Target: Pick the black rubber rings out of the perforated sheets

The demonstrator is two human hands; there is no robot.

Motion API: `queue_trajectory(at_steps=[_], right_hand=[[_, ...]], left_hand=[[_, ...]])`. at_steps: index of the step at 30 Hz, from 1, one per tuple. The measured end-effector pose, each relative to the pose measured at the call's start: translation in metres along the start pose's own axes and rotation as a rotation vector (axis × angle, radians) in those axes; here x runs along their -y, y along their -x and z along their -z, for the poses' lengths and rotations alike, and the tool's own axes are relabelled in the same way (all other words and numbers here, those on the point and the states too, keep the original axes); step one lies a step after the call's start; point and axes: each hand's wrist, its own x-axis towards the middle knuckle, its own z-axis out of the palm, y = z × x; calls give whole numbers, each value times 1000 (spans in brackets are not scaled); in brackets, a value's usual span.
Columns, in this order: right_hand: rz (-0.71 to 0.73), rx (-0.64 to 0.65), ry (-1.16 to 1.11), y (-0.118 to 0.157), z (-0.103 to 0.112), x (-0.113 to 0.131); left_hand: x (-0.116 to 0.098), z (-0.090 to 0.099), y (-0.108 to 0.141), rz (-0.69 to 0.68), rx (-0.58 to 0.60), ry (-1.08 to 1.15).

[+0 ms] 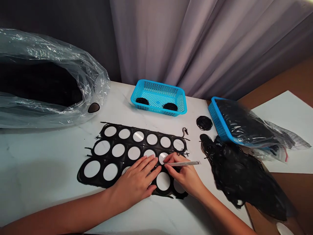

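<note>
A black rubber-like sheet (101, 170) with rows of round holes lies flat on the white table, and the pale tabletop shows through the holes. My left hand (135, 179) rests on its lower middle, palm down with fingers stretched out, covering some holes. Close beside it, my right hand (184, 173) pinches a slim white pen-like tool (186, 163) over the sheet's right part. The tool's working tip is hidden at my fingers, so its exact kind is unclear. Thin black strands stick out from the sheet's edges.
A blue basket (160, 84) holding black ring bundles stands behind the sheet. To the right are a ring bundle (204, 123), a black rubbery heap (244, 176) and another blue basket (220, 122) with a bagged black stack (244, 120). A large clear plastic bag (93, 71) occupies the left.
</note>
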Motion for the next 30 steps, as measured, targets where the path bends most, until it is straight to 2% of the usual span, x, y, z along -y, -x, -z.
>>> queue_trajectory(at_steps=[3,6,9,11,13,15,19,24,26,27,30], right_hand=[[68,-21,86,5,-8,-1],[239,-10,295,10,-15,0],[349,-19,485,6,-3,-2],[298,-157,558,-5,19,-7],[165,-389,604,-19,43,-13],[26,-465,534,-31,61,-18],[-83,-379,379,-43,68,-24],[-119,-605,394,-44,77,-27],[-175,-629,185,-42,83,-27],[-208,-595,11,-42,84,-25],[-308,-390,-532,-43,79,-20]], left_hand=[[0,1,0,12,5,41],[1,2,0,19,19,80],[2,1,1,22,15,112],[3,1,2,18,4,136],[3,1,3,15,-3,144],[4,4,2,19,-1,152],[5,9,-3,31,43,158],[9,13,-7,19,51,162],[11,15,-9,13,48,194],[12,17,-10,11,51,205],[18,19,-20,27,40,203]])
